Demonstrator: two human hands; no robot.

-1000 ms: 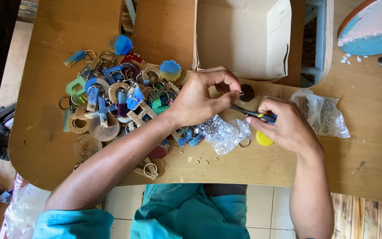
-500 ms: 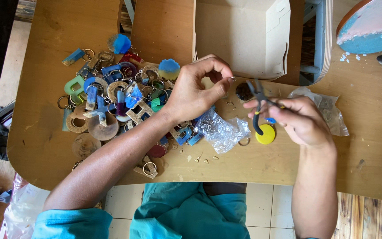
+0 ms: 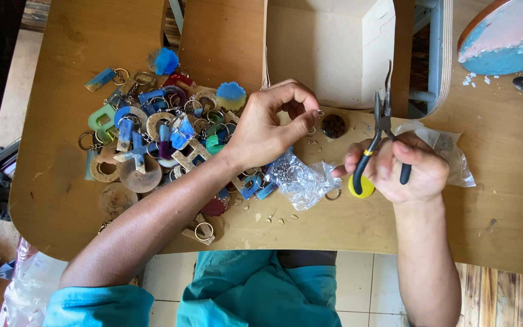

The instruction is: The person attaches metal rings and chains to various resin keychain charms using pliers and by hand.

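My left hand (image 3: 272,125) hovers over the wooden table (image 3: 62,194), pinching a tiny metal ring (image 3: 321,112) between thumb and forefinger. My right hand (image 3: 408,167) grips a pair of black-handled pliers (image 3: 382,118) with the thin jaws pointing up and away, a hand's width right of the ring. A heap of resin keychains (image 3: 152,136) in blue, green, gold and brown lies left of my left hand. A crumpled clear plastic bag (image 3: 301,178) of small metal parts sits between my hands. A yellow round piece (image 3: 360,189) lies under my right hand.
An open cardboard box (image 3: 328,42) stands at the table's far edge. A small dark round container (image 3: 333,126) sits near the ring. Another clear bag (image 3: 455,151) lies right of my right hand. A round blue and pink board (image 3: 509,33) is at the top right. Tiny loose rings dot the table.
My right hand has drawn the pliers away from my left hand and turned them upright. My left hand has lifted slightly, fingers still pinched.
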